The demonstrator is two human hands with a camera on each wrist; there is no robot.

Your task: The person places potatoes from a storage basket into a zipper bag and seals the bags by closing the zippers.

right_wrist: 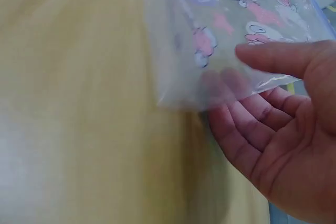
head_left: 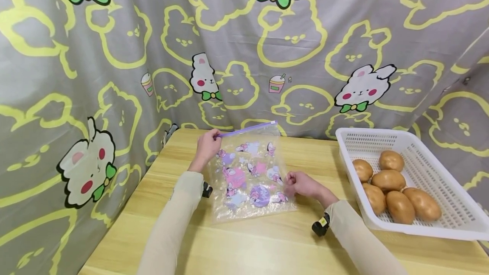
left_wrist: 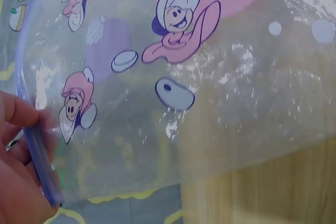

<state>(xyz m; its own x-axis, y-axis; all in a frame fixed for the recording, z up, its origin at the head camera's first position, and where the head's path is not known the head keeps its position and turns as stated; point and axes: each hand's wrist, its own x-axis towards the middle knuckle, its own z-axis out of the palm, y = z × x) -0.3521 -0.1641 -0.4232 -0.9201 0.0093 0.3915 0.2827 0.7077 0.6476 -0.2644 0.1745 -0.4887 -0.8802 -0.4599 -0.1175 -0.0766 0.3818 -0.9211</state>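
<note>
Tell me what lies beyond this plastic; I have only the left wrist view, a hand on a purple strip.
Observer: The left hand pinches the zip-top bag at its purple zip strip, lifted above a wooden table.
Operator: Report the other hand.
Observer: The right hand pinches the bag's right edge, thumb on top, fingers underneath.
Operator: Name what sits nearby.
Observer: A white basket to the right holds six potatoes.
</note>
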